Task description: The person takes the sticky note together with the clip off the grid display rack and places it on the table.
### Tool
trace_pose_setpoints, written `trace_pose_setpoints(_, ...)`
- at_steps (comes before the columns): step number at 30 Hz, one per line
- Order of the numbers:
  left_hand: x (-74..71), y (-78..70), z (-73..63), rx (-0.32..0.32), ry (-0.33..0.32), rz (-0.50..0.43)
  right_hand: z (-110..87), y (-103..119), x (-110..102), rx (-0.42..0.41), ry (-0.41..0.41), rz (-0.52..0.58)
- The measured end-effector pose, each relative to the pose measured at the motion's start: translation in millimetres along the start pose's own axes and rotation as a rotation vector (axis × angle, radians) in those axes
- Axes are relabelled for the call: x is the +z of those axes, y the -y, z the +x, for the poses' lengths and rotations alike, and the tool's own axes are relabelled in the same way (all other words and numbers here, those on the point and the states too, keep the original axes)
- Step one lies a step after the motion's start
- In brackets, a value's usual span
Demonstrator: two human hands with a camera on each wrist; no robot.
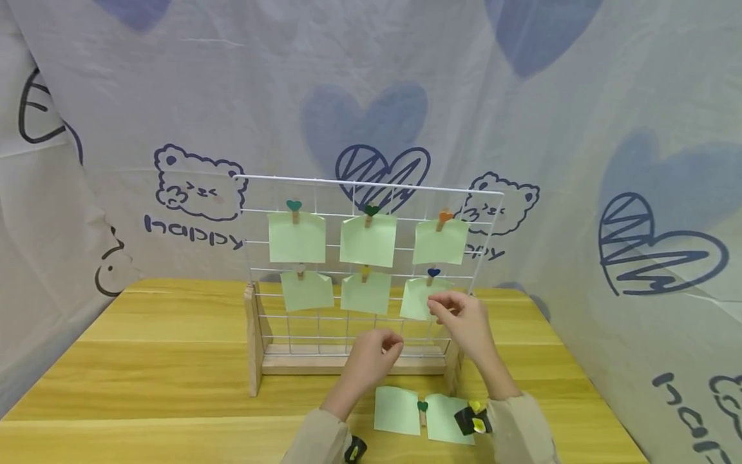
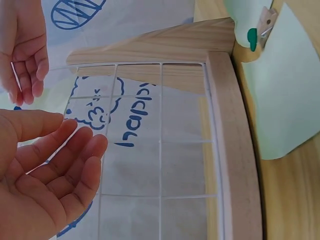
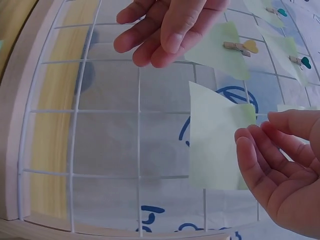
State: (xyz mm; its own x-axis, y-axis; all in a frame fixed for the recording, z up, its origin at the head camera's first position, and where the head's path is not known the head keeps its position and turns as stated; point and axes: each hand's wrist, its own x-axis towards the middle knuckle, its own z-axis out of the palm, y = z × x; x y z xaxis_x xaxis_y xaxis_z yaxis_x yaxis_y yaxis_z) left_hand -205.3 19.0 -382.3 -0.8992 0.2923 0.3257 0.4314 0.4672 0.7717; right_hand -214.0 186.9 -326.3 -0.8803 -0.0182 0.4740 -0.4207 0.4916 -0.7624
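A white wire grid [image 1: 301, 336] stands on a wooden base, with two rows of pale green paper notes clipped to it by small heart-topped clothespins. My right hand [image 1: 468, 325] is in front of the lower right note [image 3: 215, 145], beneath its dark blue heart clothespin [image 1: 433, 273]. Its fingers are loosely bent beside the paper's edge with nothing seen between them; whether they touch it I cannot tell. Lower and left, my left hand [image 1: 371, 356] hovers before the bare lower wires. In the left wrist view its fingers [image 2: 75, 182] are loosely bent and hold nothing.
On the wooden table [image 1: 174, 361], two more green notes [image 1: 397, 410] lie in front of the base, with a green heart clothespin [image 1: 423, 412] between them. A yellow heart clothespin [image 1: 475, 406] is near my right cuff. A patterned cloth [image 1: 371, 64] hangs behind.
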Motion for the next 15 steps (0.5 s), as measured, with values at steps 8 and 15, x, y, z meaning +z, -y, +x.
trace_pose_setpoints(8, -1.2, -4.1, 8.4, 0.03, -0.023, 0.009, 8.8, 8, -1, -0.067, -0.049, -0.013)
trace_pose_setpoints(15, -2.1, -8.5, 12.4, 0.071, -0.058, -0.009, 12.8, 12, -2, -0.104, -0.084, -0.025)
